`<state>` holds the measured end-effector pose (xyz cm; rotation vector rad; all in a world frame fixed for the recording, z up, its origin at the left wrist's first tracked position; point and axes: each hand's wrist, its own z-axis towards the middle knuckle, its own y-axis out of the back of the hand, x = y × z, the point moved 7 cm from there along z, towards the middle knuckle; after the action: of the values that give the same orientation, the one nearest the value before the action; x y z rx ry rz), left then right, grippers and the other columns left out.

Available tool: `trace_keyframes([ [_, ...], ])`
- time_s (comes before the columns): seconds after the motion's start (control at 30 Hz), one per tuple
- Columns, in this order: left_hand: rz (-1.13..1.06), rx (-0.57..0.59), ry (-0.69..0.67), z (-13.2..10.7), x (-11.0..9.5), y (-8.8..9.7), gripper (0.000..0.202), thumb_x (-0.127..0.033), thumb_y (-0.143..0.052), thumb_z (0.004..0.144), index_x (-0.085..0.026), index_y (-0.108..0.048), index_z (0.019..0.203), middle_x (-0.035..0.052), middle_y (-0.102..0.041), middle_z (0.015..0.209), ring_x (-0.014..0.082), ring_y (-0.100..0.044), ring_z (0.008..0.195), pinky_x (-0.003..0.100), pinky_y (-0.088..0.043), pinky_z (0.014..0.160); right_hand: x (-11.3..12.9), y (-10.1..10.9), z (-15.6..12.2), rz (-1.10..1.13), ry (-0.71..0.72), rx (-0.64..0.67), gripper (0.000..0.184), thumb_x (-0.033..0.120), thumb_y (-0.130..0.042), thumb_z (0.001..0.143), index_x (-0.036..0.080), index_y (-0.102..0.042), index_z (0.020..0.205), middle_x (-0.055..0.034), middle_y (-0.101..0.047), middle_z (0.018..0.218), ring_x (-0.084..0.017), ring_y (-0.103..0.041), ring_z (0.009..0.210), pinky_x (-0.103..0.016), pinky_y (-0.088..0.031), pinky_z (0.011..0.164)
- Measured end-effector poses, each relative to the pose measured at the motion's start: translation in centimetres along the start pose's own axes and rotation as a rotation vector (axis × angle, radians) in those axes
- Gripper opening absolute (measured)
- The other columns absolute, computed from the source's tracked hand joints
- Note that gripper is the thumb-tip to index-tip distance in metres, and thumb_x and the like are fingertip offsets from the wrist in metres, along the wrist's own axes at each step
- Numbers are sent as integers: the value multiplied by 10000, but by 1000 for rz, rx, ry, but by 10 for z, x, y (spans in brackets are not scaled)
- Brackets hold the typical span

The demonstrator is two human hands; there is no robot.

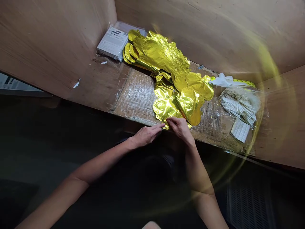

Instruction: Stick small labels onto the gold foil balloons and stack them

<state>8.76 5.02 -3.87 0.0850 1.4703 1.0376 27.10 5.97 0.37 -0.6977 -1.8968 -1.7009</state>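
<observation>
Several flat gold foil balloons (164, 52) lie in a loose, overlapping pile on the bench. The nearest foil balloon (164, 108) reaches the front edge, where both hands are at its lower end. My right hand (179, 128) is closed, thumb and fingertips pinching the foil's edge. From the left, my left hand (146, 135) meets the same edge with its index finger fairly straight. Its thumb is hidden underneath, and the fingers look pressed together on the foil. Crinkles and bright reflections cover the balloons.
Flat packets with a white printed card (113, 41) are stacked at the back left. To the right lie a plastic bag of thin white sticks (240, 105), a white gridded square (240, 129) and a yellow strip (243, 83). Wooden panels (214, 35) enclose the bench.
</observation>
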Motion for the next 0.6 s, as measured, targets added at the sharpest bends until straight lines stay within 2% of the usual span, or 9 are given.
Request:
trace_keyframes([
  [0.1, -7, -7, -11, -1, 0, 0, 331, -152, -468, 1055, -238, -625, 1334, 64, -487, 1668, 254, -637, 1396, 376, -589, 1092, -3, -4, -4, -41, 31, -42, 289, 377, -585, 1028, 266, -832, 1129, -64, -828, 1138, -262, -785, 981, -354, -563, 868],
  [0.23, -26, -22, -4, -1, 1, 1, 321, -170, -487, 1058, -254, -640, 1328, 64, -509, 1653, 249, -659, 1370, 371, -587, 1093, 0, -6, -7, -84, 52, -81, 315, 379, -557, 1047, 260, -826, 1159, -72, -822, 1164, -266, -788, 1013, -363, -569, 895],
  [0.37, 5, -13, 2, 0, 3, 0, 283, -221, -474, 1081, -252, -650, 1301, 64, -519, 1646, 254, -680, 1341, 361, -608, 1047, 6, -1, -4, -141, -9, -78, 289, 369, -561, 1035, 255, -797, 1157, -69, -831, 1048, -242, -768, 899, -344, -536, 821],
  [0.5, 64, 0, 6, -1, 4, -1, 282, -225, -470, 1082, -249, -640, 1306, 55, -513, 1651, 255, -698, 1313, 342, -630, 977, 6, 10, 5, -233, -144, -32, 386, 407, -662, 958, 241, -649, 1307, -11, -753, 804, -214, -667, 713, -311, -433, 677],
  [0.6, 93, 7, -2, -1, 3, -1, 311, -179, -473, 1063, -248, -630, 1322, 57, -503, 1658, 248, -707, 1298, 334, -633, 963, 7, 13, 17, -312, -135, -38, 362, 484, -701, 925, 241, -637, 1185, -35, -733, 890, -227, -649, 811, -310, -395, 703],
])
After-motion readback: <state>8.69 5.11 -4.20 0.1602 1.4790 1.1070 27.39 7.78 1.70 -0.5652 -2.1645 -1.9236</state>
